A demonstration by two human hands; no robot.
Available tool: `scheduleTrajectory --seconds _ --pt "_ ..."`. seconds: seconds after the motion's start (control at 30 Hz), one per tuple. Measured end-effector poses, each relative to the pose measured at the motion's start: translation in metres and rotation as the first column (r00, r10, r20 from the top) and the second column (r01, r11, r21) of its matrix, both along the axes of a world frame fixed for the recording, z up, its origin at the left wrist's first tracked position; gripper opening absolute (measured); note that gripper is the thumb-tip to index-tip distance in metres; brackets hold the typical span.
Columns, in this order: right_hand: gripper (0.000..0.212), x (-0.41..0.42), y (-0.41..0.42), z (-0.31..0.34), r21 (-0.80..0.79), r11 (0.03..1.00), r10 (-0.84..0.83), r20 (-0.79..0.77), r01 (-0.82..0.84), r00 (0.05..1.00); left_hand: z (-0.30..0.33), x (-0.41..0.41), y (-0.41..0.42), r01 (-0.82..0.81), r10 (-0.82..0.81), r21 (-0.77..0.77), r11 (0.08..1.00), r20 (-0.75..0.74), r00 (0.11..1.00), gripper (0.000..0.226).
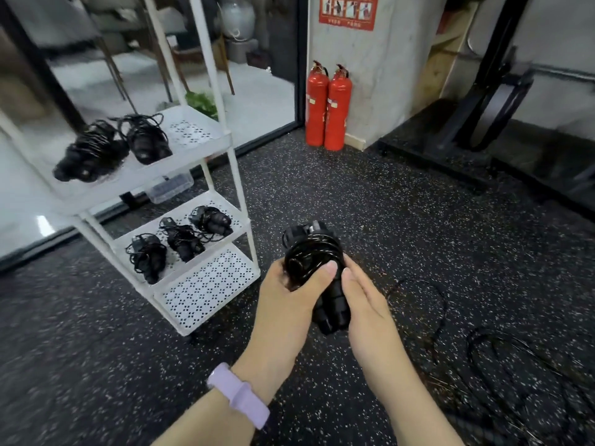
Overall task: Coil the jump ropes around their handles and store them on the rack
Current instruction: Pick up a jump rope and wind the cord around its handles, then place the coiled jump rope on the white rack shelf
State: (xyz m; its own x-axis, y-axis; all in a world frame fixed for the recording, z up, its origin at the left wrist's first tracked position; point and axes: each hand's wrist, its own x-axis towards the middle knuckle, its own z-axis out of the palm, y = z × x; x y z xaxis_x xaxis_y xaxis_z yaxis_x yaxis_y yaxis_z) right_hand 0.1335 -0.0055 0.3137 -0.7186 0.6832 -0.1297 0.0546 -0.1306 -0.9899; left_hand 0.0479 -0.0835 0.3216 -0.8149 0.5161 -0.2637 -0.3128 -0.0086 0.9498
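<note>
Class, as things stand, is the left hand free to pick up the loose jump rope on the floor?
Probably not: the left hand grips the coiled jump rope, as does the right hand, and the loose jump rope lies right of both.

Both hands (289, 294) (363, 304) raised, fingers (325, 272) curled.

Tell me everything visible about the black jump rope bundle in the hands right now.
The black jump rope bundle is two ribbed black handles side by side, glossy thin cord coiled around their upper half. It tilts, bottom ends toward the camera, above the speckled black floor. The left hand grips the coil, thumb across it; the right hand holds the handles' right side.
</note>
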Motion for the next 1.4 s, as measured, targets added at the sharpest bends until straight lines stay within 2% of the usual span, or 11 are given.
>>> scheduleTrajectory --seconds 0.13,0.23,0.4,0.57,0.67,0.73,0.9,1.03,1.2,1.33,1.4 --pt "0.024 -0.043 -0.027 -0.003 0.022 0.997 0.078 0.061 -0.079 0.995 0.000 -0.035 -0.030 -0.125 0.125 0.007 0.992 0.017 0.992 0.065" --pt "0.021 -0.071 -0.048 -0.002 0.059 0.988 0.135 0.075 -0.140 0.988 -0.002 -0.060 -0.054 -0.214 0.213 0.004 0.977 0.040 0.976 0.067" --pt "0.030 -0.107 -0.079 0.003 0.114 0.970 0.201 0.107 -0.213 0.974 -0.001 -0.088 -0.083 -0.338 0.339 0.040 0.940 -0.022 0.941 0.047" --pt "0.063 -0.141 -0.096 0.026 0.184 0.945 0.262 0.061 -0.269 0.963 0.025 -0.111 -0.099 -0.385 0.401 0.114 0.916 -0.207 0.892 0.025" --pt "0.053 -0.163 -0.101 0.046 0.225 0.916 0.337 0.011 -0.331 0.941 0.047 -0.128 -0.105 -0.421 0.446 0.150 0.894 -0.230 0.865 0.022" --pt "0.039 -0.180 -0.102 0.057 0.231 0.910 0.364 -0.040 -0.346 0.931 0.059 -0.137 -0.107 -0.410 0.436 0.161 0.898 -0.200 0.877 0.022" --pt "0.032 -0.222 -0.088 0.082 0.154 0.928 0.360 -0.127 -0.340 0.924 0.091 -0.174 -0.102 -0.364 0.374 0.088 0.927 -0.246 0.894 0.020" --pt "0.043 -0.256 -0.068 0.103 0.146 0.935 0.341 -0.109 -0.324 0.934 0.118 -0.216 -0.091 -0.327 0.330 0.062 0.943 -0.291 0.898 0.020" --pt "0.022 -0.293 -0.044 0.129 0.159 0.955 0.271 -0.125 -0.251 0.954 0.135 -0.264 -0.070 -0.292 0.288 0.024 0.956 -0.257 0.922 0.026" --pt "0.017 -0.321 -0.024 0.127 0.200 0.949 0.260 -0.057 -0.244 0.964 0.132 -0.297 -0.057 -0.234 0.174 -0.118 0.965 -0.379 0.909 0.025" --pt "0.019 -0.335 -0.013 0.124 0.215 0.950 0.242 -0.041 -0.228 0.969 0.127 -0.313 -0.050 -0.233 0.081 -0.266 0.936 -0.479 0.874 0.031"
